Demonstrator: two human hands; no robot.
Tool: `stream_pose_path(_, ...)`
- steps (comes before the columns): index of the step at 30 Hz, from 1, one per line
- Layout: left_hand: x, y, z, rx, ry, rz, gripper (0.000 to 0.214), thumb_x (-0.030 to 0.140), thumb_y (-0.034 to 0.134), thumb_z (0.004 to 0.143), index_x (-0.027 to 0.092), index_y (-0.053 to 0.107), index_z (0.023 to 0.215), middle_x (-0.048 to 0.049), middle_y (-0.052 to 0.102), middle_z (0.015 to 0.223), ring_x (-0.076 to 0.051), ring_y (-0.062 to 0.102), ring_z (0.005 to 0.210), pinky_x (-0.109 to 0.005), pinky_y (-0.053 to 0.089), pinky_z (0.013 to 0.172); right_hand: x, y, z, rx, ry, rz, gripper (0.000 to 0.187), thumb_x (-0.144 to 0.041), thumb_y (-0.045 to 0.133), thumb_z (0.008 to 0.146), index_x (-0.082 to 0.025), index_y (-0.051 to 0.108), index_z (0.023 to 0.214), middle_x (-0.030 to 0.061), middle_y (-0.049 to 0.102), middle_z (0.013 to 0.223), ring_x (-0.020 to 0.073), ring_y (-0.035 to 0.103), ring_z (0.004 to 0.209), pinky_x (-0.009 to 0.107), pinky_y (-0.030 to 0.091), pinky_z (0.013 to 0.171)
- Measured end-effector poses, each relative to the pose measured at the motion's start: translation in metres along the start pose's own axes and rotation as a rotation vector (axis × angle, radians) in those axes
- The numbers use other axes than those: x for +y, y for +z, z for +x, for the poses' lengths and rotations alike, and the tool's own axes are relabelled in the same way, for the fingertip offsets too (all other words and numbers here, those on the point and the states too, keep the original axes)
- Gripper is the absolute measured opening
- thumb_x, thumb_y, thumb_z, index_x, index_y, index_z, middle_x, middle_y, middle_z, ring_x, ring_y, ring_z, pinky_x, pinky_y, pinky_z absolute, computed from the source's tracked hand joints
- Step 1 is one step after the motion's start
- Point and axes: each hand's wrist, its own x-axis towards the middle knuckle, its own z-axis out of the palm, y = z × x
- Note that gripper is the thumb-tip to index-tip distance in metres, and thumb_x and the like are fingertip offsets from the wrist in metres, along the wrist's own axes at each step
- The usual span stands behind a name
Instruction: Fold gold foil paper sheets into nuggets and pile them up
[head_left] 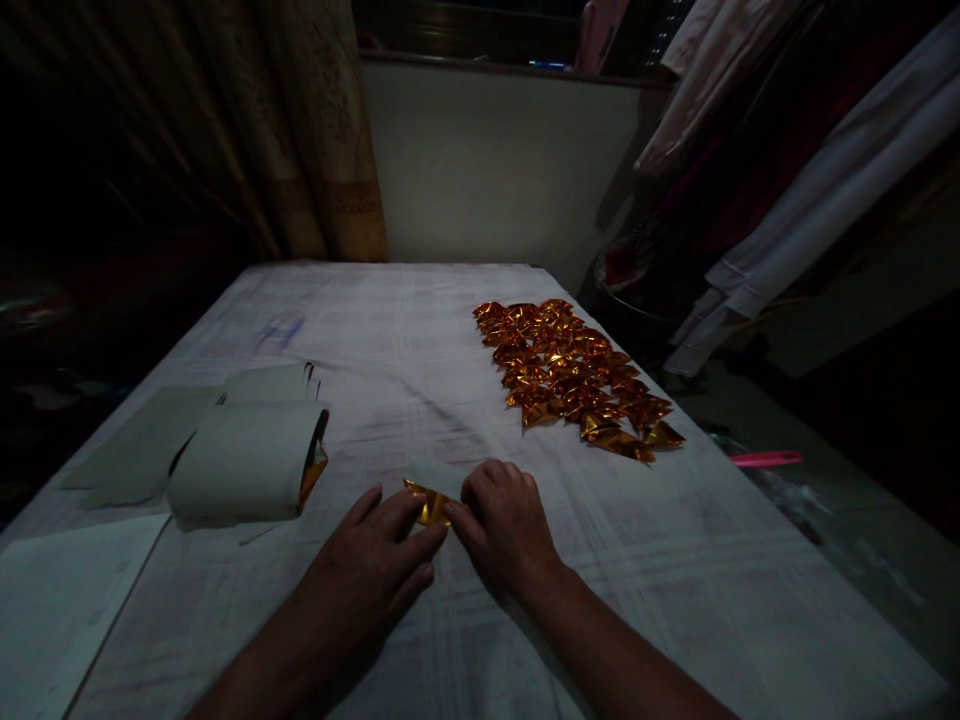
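Observation:
Between my two hands, on the cloth-covered table, is a small sheet of gold foil paper, partly folded, with a pale edge showing behind it. My left hand holds its left side down with the fingertips, fingers fairly straight. At the right side, my right hand has curled fingers and a thumb pressed on the foil. Several folded gold foil pieces lie in rows farther back on the right. To the left sits a curved stack of pale-backed foil sheets, its gold side visible at the right end.
Flat pale sheets lie behind the stack, and a white sheet is at the near left. Clothes hang at the right. A curtain hangs behind the table. Something pink shows beyond the right edge.

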Motion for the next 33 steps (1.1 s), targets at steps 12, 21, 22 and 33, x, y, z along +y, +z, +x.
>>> stream_pose_path(12, -0.0009, 0.0, 0.0005, 0.023, 0.011, -0.009, 0.038, 0.012, 0.055, 0.092, 0.029, 0.063, 0.126, -0.0074, 0.063, 0.13, -0.025, 0.06, 0.118, -0.054, 0.04, 0.11, -0.0002, -0.0014, 0.0011, 0.01, 0.006, 0.03, 0.022, -0.034, 0.078, 0.084, -0.022, 0.061, 0.078, 0.0012, 0.064, 0.086, 0.0208, 0.054, 0.085, 0.033, 0.031, 0.075)
stream_pose_path(21, -0.001, 0.0013, -0.0007, 0.019, -0.001, -0.002, 0.036, 0.015, 0.054, 0.094, 0.029, 0.063, 0.126, -0.0068, 0.063, 0.13, -0.024, 0.06, 0.116, -0.053, 0.04, 0.111, 0.0006, -0.0014, 0.0012, 0.02, 0.009, 0.046, 0.017, -0.029, 0.075, 0.087, -0.022, 0.061, 0.079, 0.0006, 0.064, 0.087, 0.0198, 0.055, 0.085, 0.033, 0.033, 0.076)
stream_pose_path(22, -0.001, 0.0016, -0.0007, 0.02, -0.003, -0.002, 0.035, 0.015, 0.054, 0.094, 0.029, 0.064, 0.125, -0.007, 0.063, 0.13, -0.025, 0.06, 0.116, -0.053, 0.04, 0.111, 0.0008, -0.0013, 0.0013, 0.023, 0.01, 0.047, 0.015, -0.026, 0.074, 0.088, -0.023, 0.061, 0.08, 0.0005, 0.064, 0.087, 0.0198, 0.055, 0.086, 0.033, 0.033, 0.076)
stream_pose_path(33, -0.0006, 0.0025, -0.0032, 0.022, -0.013, -0.005, 0.041, 0.011, 0.056, 0.092, 0.029, 0.061, 0.128, -0.007, 0.06, 0.135, -0.025, 0.057, 0.122, -0.053, 0.039, 0.112, -0.0008, -0.0015, 0.0018, 0.002, 0.017, 0.04, 0.013, -0.022, 0.073, 0.089, -0.022, 0.063, 0.081, 0.0013, 0.066, 0.088, 0.0212, 0.057, 0.088, 0.033, 0.034, 0.077)
